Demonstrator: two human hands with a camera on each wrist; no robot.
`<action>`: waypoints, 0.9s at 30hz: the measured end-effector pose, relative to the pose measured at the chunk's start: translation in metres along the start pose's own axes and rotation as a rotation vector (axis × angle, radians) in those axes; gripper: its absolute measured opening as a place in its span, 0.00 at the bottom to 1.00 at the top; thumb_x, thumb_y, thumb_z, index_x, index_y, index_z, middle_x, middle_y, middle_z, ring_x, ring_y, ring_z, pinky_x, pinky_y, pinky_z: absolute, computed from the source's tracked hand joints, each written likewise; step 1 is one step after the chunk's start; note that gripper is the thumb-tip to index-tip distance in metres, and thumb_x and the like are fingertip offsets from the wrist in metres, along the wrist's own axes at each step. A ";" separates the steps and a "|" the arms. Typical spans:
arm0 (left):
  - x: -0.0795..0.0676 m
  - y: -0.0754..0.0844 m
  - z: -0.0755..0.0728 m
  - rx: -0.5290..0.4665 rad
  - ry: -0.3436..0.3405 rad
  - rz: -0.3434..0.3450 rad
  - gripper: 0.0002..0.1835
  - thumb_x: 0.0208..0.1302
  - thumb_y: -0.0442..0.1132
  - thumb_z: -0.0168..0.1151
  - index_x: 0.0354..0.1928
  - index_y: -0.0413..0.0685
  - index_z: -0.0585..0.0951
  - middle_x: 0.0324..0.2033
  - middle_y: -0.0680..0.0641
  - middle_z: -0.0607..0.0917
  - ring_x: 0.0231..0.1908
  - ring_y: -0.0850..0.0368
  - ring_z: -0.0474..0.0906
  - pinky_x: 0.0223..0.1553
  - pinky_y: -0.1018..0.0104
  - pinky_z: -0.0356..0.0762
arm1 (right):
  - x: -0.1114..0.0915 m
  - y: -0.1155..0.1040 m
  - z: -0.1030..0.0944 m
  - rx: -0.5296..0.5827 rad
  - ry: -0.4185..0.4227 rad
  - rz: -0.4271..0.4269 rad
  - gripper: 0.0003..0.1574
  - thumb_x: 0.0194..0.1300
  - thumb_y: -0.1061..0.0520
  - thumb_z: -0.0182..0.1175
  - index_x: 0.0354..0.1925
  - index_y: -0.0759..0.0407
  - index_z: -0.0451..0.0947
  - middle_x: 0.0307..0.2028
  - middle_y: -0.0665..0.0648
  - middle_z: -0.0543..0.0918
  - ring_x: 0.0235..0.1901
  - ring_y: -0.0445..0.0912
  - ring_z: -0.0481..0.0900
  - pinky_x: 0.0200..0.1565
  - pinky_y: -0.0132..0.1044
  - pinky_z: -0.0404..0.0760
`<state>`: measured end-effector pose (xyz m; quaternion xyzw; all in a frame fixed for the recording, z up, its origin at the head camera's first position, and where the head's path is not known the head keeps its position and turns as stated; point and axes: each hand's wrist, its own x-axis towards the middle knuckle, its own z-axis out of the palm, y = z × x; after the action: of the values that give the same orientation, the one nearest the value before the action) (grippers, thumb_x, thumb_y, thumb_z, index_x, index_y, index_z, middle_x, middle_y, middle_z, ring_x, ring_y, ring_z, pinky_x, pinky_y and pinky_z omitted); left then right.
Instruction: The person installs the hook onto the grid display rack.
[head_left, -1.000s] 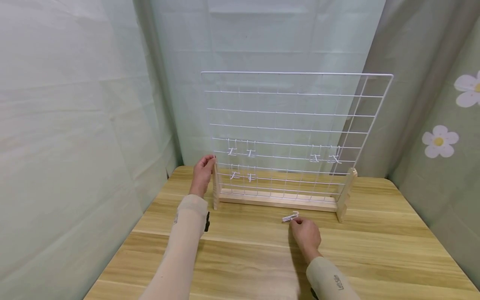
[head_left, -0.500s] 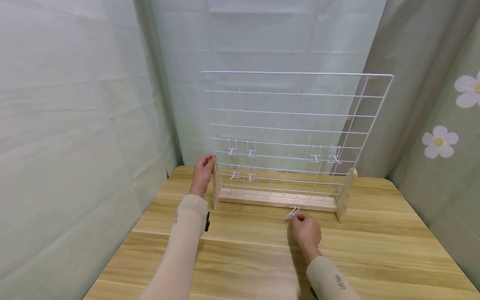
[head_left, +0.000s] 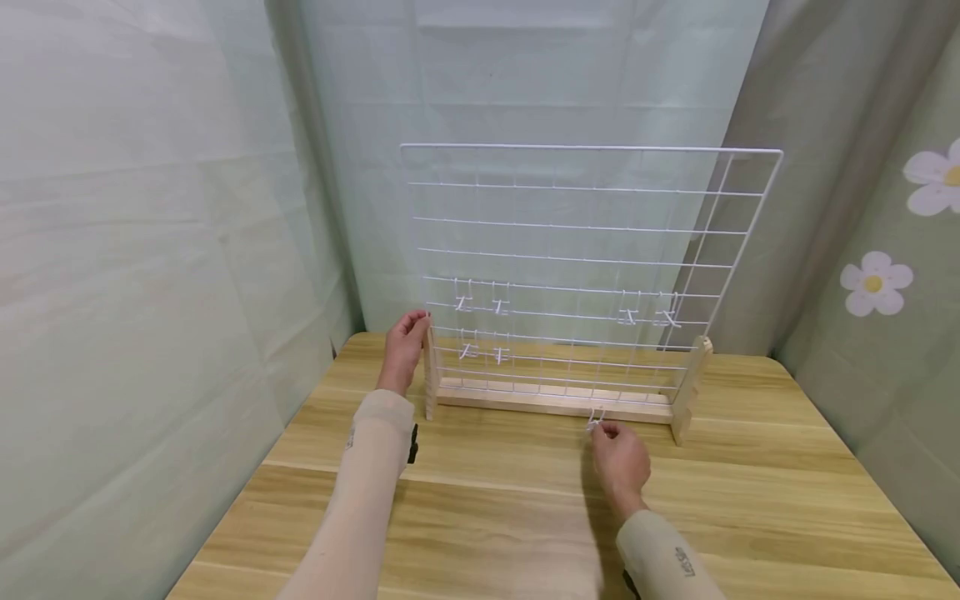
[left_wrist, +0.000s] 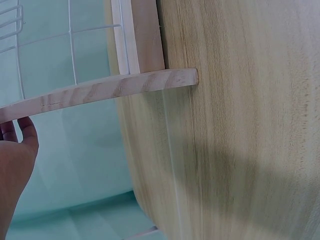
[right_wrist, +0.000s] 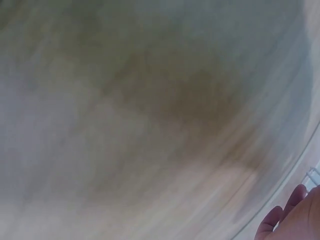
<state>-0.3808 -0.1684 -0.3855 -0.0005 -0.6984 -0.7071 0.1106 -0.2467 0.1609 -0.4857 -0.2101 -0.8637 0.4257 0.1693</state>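
A white wire grid panel (head_left: 592, 148) stands upright in a wooden base (head_left: 555, 405). At its left end my left hand (head_left: 402, 350) grips the top of the wooden side post (head_left: 431, 379). The left wrist view shows curled fingers (left_wrist: 29, 132) against that post's outer side. My right hand (head_left: 622, 462) pinches a small white wire hook (head_left: 596, 419) in front of the base, its two bent prongs pointing up. In the right wrist view the hand (right_wrist: 295, 215) sits in the lower right corner, with part of the hook (right_wrist: 314, 175) beyond it.
Several similar white hooks hang on the grid: some at the left (head_left: 500, 308), others at the right (head_left: 630, 317). The wood-grain table (head_left: 480, 517) carries the rack near its back edge. Pale green curtains (head_left: 187, 250) surround it.
The hook in my right hand has turned from lying sideways to prongs up. That hand has moved slightly forward and right, towards the base. The left hand keeps its hold on the post.
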 end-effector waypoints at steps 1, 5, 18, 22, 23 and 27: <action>0.000 0.000 0.000 -0.003 -0.001 0.001 0.22 0.76 0.44 0.53 0.61 0.35 0.73 0.51 0.46 0.76 0.51 0.54 0.70 0.59 0.59 0.69 | 0.001 -0.001 -0.001 0.002 0.010 -0.002 0.17 0.65 0.49 0.57 0.40 0.59 0.85 0.36 0.59 0.86 0.38 0.58 0.81 0.35 0.51 0.72; 0.000 0.000 0.000 -0.010 -0.002 0.002 0.21 0.76 0.44 0.53 0.61 0.35 0.73 0.51 0.47 0.76 0.51 0.55 0.70 0.59 0.59 0.69 | 0.004 -0.002 -0.004 0.009 0.047 -0.007 0.16 0.65 0.49 0.58 0.39 0.60 0.84 0.34 0.58 0.85 0.36 0.56 0.80 0.34 0.50 0.71; 0.002 -0.002 -0.001 -0.008 -0.012 -0.007 0.21 0.76 0.45 0.53 0.61 0.37 0.73 0.50 0.47 0.76 0.52 0.53 0.70 0.60 0.58 0.69 | 0.012 -0.005 -0.014 0.030 0.151 0.036 0.16 0.62 0.48 0.59 0.38 0.59 0.84 0.35 0.60 0.86 0.38 0.59 0.81 0.35 0.52 0.71; 0.002 -0.003 -0.001 -0.013 -0.004 0.009 0.22 0.75 0.44 0.53 0.61 0.35 0.72 0.50 0.47 0.76 0.51 0.54 0.70 0.59 0.58 0.69 | 0.014 -0.006 -0.019 0.037 0.165 0.040 0.17 0.63 0.47 0.59 0.39 0.59 0.84 0.36 0.60 0.86 0.39 0.59 0.81 0.35 0.53 0.71; 0.002 -0.003 -0.001 -0.017 -0.003 0.010 0.22 0.75 0.44 0.53 0.61 0.34 0.72 0.49 0.47 0.76 0.51 0.54 0.70 0.59 0.59 0.69 | 0.015 -0.007 -0.020 0.039 0.171 0.038 0.17 0.63 0.48 0.59 0.39 0.59 0.83 0.36 0.61 0.86 0.38 0.59 0.81 0.35 0.53 0.71; 0.001 -0.002 -0.001 -0.021 -0.007 0.005 0.22 0.75 0.44 0.53 0.62 0.34 0.72 0.49 0.48 0.76 0.50 0.55 0.70 0.59 0.59 0.69 | 0.017 -0.008 -0.024 0.043 0.197 0.032 0.16 0.63 0.49 0.58 0.38 0.60 0.83 0.36 0.60 0.86 0.38 0.59 0.81 0.34 0.53 0.71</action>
<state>-0.3823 -0.1692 -0.3875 -0.0060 -0.6914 -0.7140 0.1100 -0.2522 0.1811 -0.4630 -0.2609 -0.8301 0.4242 0.2510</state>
